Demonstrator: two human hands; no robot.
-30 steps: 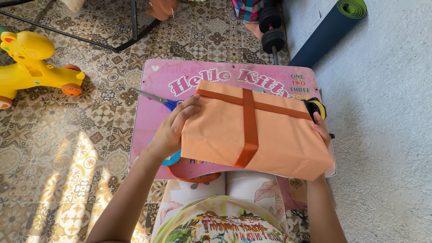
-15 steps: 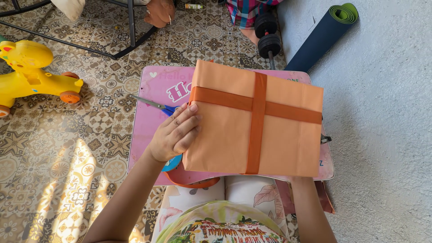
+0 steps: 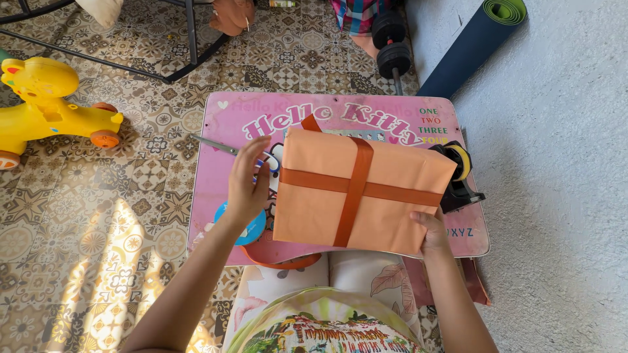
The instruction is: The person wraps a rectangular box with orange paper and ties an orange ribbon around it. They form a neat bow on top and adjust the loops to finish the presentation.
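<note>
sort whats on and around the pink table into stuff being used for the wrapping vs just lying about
In use: parcel with ribbon, held by right hand; left hand open beside it; scissors; tape dispenser; ribbon loop; pink table.

Lying about: yellow ride-on toy; dumbbell; rolled mat; chair frame.

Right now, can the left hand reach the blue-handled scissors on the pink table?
Probably yes. The left hand is open, off the orange wrapped box, and hovers right beside the blue-handled scissors on the pink table. Nothing lies between them; the right hand holds the box.
</note>
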